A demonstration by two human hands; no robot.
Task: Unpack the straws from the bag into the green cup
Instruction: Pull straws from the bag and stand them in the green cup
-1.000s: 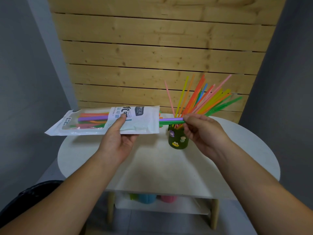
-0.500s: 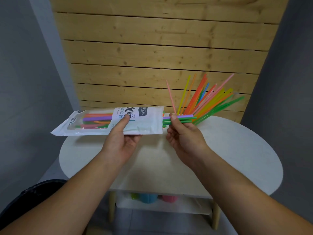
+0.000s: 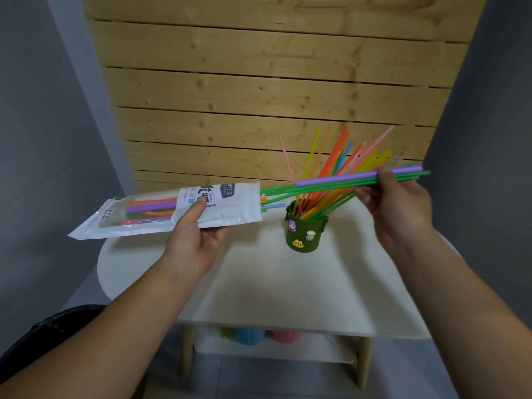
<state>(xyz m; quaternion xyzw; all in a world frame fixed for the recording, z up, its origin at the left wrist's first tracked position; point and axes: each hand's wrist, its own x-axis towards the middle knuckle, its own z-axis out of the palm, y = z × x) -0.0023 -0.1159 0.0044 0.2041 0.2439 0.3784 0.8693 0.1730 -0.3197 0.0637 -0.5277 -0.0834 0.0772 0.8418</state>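
Observation:
My left hand grips a white straw bag held level above the table's left side, thumb on its label. Several coloured straws lie inside it behind the clear window. My right hand pinches a small bunch of straws, one purple and some green, drawn almost wholly out of the bag's right opening. Their left tips lie just outside the opening. Below them the dark green cup stands on the table, full of fanned-out straws leaning right.
The cup stands on a white oval table in front of a wooden slat wall. A lower shelf holds blue and pink cups. Grey walls close in on both sides.
My right hand has moved far to the right, pulling the purple and green straws out of the bag. The bag in my left hand has stayed roughly where it was. The cup is visible again.

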